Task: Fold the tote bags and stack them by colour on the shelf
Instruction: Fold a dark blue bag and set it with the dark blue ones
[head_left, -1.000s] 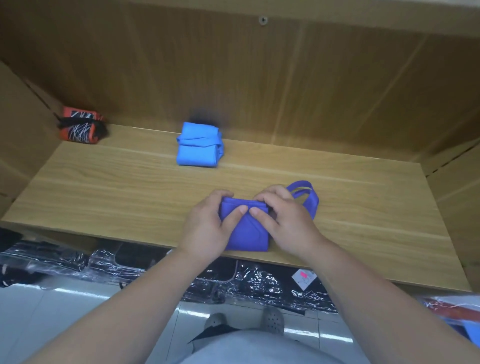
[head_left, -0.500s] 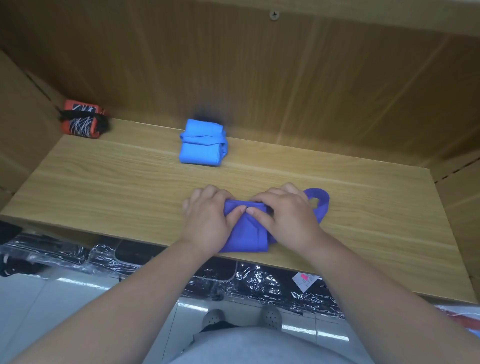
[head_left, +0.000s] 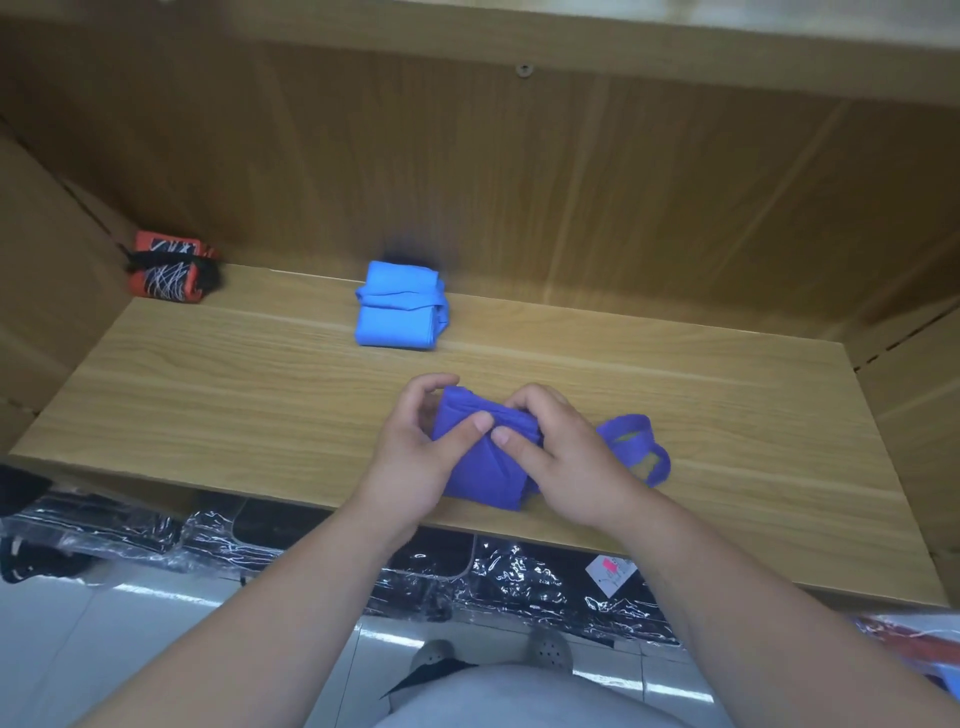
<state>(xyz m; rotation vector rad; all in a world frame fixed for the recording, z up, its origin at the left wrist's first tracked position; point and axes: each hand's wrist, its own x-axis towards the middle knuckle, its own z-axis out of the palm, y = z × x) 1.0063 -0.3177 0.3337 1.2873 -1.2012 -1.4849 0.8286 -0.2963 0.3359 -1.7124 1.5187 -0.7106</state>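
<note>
A wooden shelf (head_left: 208, 395) is seen from above, with a wooden back wall (head_left: 467, 171) behind it. A small round screw (head_left: 524, 69) is set high in the back wall. In the far left corner of the shelf, a folded orange bag (head_left: 169, 273) with black and white marks is placed against the wall. Near the middle, close to the back wall, a folded light blue tote bag (head_left: 397, 312) is laid flat. At the front edge of the shelf, apart from the light blue one, a dark blue tote bag (head_left: 483, 462) is held, folded into a small thick square. Its handles (head_left: 636, 447) are left sticking out to the right and lie on the wood. Under the shelf, dark things wrapped in shiny clear plastic (head_left: 260, 535) are stored, and a white tag (head_left: 610, 569) with a pink mark is seen among them. A white tiled floor (head_left: 78, 649) is seen lower down, and the tips of two grey shoes (head_left: 550, 649) are shown on it. The left hand (head_left: 415, 457) is curled round the left side of the dark blue tote bag, with the thumb laid on top and the fingers bent over the far edge. The right hand (head_left: 566, 462) is curled over the right side, with the thumb pressed on top, just beside the left thumb. The bag is pinched by both hands.
</note>
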